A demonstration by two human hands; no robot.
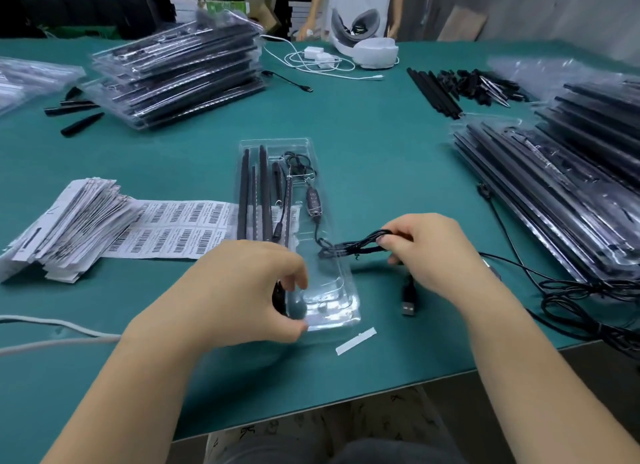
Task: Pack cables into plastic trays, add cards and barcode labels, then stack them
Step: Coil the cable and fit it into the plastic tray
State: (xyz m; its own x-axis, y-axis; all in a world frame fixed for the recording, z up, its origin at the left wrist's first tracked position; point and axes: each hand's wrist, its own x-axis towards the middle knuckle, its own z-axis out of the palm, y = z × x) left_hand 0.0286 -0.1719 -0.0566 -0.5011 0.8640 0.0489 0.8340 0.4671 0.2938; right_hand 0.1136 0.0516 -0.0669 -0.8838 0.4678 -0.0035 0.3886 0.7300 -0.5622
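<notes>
- Left hand (pixel 242 290) at the near end of the clear tray (pixel 332 290); fingers curled, pinching the tray's near left corner, looks like holding it down. A dark piece sits under the fingertips; can't tell what.
- White paper strip (pixel 356 340) loose on the green table (pixel 363 124), just near-right of the tray.
- USB plug (pixel 408 299) hangs below the right hand, off the tray's right edge, not yet in.
- Right hand (pixel 433 252) just right of the tray, fingers pinched round a folded bundle of black cable (pixel 349 249).
- Bundle lies crosswise, left tip over the tray's right edge; tray's long axis runs near-to-far. So the bundle likely needs moving left and down into the empty near compartment. Right hand has it, left only steadies.
- Cable runs on from the bundle to an inline controller (pixel 313 200) already in the tray's right channel.
- Black rods (pixel 264 190) fill the tray's left slots, lengthwise.
- Barcode labels (pixel 180 228) and card stack (pixel 65 228) left of the tray, nearer the left hand.
- Packed tray stacks far left (pixel 180 72) and right (pixel 554 186).
</notes>
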